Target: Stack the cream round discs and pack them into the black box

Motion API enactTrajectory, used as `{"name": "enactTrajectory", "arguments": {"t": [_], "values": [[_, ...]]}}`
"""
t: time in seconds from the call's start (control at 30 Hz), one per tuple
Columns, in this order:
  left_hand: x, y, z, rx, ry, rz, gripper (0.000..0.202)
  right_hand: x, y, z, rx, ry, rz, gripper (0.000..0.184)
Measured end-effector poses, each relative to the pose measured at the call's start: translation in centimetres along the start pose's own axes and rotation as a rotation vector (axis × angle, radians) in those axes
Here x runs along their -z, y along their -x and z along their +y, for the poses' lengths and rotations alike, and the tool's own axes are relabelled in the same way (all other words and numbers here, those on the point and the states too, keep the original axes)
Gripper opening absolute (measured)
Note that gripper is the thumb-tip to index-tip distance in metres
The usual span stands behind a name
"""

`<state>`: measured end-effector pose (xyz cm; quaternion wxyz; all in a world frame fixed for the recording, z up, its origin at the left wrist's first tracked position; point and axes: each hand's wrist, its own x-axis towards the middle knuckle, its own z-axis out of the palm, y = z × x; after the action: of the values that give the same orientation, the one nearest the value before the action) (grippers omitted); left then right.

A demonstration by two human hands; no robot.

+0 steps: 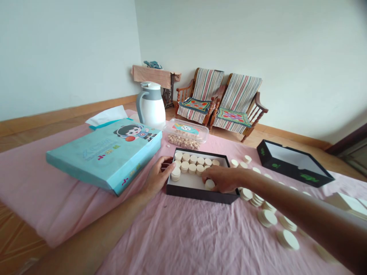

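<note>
A black box with a pale inside stands on the pink cloth in front of me. Stacks of pale round discs fill its two far rows, and another stack is at its left end. My left hand grips the box's left wall, its thumb by that stack and its other fingers partly hidden. Reaching into the near right part of the box, my right hand has its fingers closed around a short disc stack, whose lower part is hidden.
More disc stacks lie to the right, partly under my right forearm. A black lid sits beyond them. At left is a turquoise carton; behind are a white jug and a clear plastic container with small beige pieces.
</note>
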<state>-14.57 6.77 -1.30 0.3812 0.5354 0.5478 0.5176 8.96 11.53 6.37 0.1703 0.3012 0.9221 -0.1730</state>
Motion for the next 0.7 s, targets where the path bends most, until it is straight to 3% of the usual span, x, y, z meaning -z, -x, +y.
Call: {"name": "enactTrajectory", "arguments": {"t": [0.17,0.37,0.7], "values": [[0.0,-0.1,-0.2,-0.004,0.006,0.002,0.046,0.8,0.8,0.3,-0.06,-0.041,0.045,0.034],[0.0,-0.1,-0.3,-0.003,0.014,0.009,0.047,1.1,1.1,-0.2,-0.427,-0.362,-0.091,0.039],[0.0,-0.1,-0.5,-0.007,-0.003,0.003,0.047,0.1,-1.0,-1.9,-0.493,-0.417,0.057,0.007]]}}
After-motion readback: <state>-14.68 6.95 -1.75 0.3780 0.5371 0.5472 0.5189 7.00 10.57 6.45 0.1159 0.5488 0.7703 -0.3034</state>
